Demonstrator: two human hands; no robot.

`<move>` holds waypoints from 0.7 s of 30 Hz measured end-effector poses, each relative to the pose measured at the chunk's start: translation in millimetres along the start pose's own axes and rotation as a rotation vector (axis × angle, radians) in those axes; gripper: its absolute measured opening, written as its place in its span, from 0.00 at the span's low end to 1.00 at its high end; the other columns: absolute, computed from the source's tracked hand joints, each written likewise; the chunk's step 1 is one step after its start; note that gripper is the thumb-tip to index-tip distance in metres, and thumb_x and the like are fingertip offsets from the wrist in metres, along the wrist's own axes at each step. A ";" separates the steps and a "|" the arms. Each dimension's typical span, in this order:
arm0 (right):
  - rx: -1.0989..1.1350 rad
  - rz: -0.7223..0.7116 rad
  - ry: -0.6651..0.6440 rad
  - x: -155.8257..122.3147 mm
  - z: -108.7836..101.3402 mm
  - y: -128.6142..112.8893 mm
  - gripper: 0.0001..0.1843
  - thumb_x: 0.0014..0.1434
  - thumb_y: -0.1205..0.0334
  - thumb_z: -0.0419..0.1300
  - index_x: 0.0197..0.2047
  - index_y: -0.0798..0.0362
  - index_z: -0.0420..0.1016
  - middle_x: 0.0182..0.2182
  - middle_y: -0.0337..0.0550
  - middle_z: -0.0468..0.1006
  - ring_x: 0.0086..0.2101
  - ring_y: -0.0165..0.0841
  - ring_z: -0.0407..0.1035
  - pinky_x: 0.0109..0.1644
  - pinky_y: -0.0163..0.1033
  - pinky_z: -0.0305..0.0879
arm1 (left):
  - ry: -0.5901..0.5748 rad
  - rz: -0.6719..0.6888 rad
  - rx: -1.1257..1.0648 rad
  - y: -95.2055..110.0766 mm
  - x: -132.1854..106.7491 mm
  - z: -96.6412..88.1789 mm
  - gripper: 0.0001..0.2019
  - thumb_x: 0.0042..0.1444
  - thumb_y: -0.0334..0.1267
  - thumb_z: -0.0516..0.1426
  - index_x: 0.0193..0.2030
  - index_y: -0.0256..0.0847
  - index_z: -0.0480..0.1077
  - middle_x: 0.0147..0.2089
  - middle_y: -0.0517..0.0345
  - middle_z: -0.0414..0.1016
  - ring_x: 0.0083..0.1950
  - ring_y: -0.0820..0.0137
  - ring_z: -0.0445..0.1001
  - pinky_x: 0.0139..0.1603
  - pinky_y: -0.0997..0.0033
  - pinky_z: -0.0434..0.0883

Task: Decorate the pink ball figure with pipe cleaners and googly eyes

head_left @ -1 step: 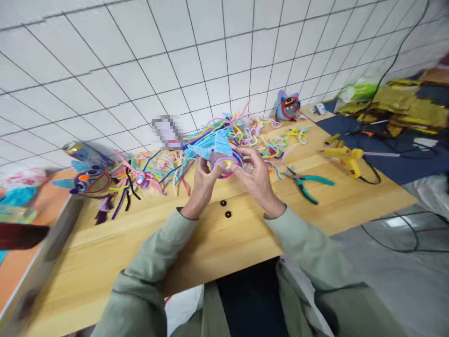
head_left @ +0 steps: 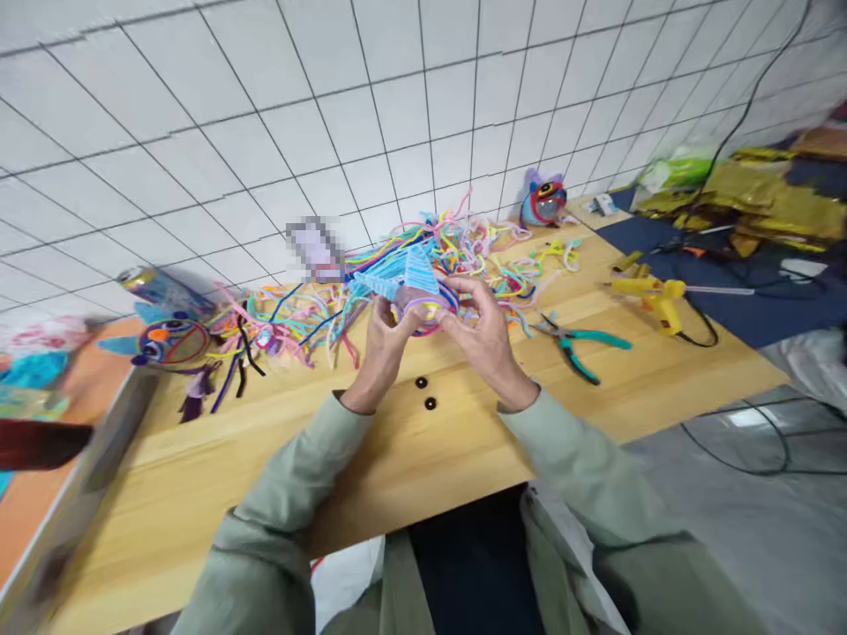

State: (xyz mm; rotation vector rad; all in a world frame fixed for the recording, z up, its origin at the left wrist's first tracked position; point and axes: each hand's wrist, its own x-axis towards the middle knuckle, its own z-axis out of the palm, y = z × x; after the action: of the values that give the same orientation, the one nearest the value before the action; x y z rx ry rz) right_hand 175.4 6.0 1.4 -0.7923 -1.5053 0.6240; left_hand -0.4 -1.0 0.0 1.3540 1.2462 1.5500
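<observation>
A pipe-cleaner craft piece [head_left: 419, 272] with light-blue pointed flaps and a round purple and pink body is held up over the middle of the wooden table. My left hand [head_left: 389, 339] grips its left side, thumb on the near face. From the right, my right hand [head_left: 486, 339] closes on the same piece, its thumb close to the other. My fingers hide part of the body. Two small black round pieces [head_left: 430, 404] with pale centres lie on the wood below my hands. Teal-handled pliers [head_left: 582, 339] rest with handles apart, right of my right hand.
Pipe cleaners [head_left: 456, 238] spread along the tiled wall. Finished-looking craft figures stand at left [head_left: 176, 339] and back right [head_left: 546, 203]. A drink can [head_left: 165, 291] lies left. A yellow glue gun [head_left: 655, 300] with a cord lies right. A blurred-out phone-like object [head_left: 316, 250] leans on the wall.
</observation>
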 end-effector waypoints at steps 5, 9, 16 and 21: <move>-0.021 0.010 0.026 -2.3 2.2 0.7 0.20 0.66 0.56 0.70 0.60 0.40 0.81 0.61 0.44 0.87 0.59 0.44 0.79 0.62 0.53 0.79 | -0.065 0.029 -0.036 -0.8 -2.8 -1.4 0.29 0.57 0.62 0.74 0.52 0.46 0.72 0.53 0.54 0.80 0.55 0.58 0.77 0.61 0.57 0.75; -0.038 0.015 0.038 -4.2 2.4 3.2 0.20 0.65 0.59 0.70 0.60 0.42 0.79 0.60 0.45 0.86 0.58 0.45 0.80 0.61 0.53 0.80 | -0.102 0.000 -0.092 -5.3 -4.6 -0.7 0.28 0.58 0.59 0.74 0.54 0.46 0.71 0.55 0.53 0.78 0.58 0.57 0.77 0.64 0.56 0.75; -0.091 -0.028 0.055 -11.2 1.6 10.1 0.21 0.68 0.59 0.69 0.63 0.43 0.76 0.60 0.49 0.84 0.58 0.46 0.79 0.62 0.55 0.80 | -0.104 -0.043 -0.143 -7.6 -8.1 3.7 0.28 0.58 0.58 0.74 0.52 0.47 0.68 0.53 0.55 0.76 0.57 0.59 0.76 0.62 0.59 0.74; -0.238 -0.230 0.078 -10.4 -3.0 9.1 0.16 0.72 0.59 0.69 0.61 0.42 0.78 0.59 0.50 0.82 0.62 0.49 0.77 0.66 0.60 0.78 | -0.085 -0.072 -0.167 -6.1 -6.3 5.9 0.27 0.57 0.55 0.75 0.50 0.46 0.68 0.51 0.56 0.76 0.54 0.60 0.77 0.60 0.59 0.75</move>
State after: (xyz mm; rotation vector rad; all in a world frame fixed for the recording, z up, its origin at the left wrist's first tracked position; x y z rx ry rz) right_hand 179.4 3.3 -11.9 -0.7990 -1.5885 0.2434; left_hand 6.0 -4.0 -7.7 1.2416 1.0773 1.4960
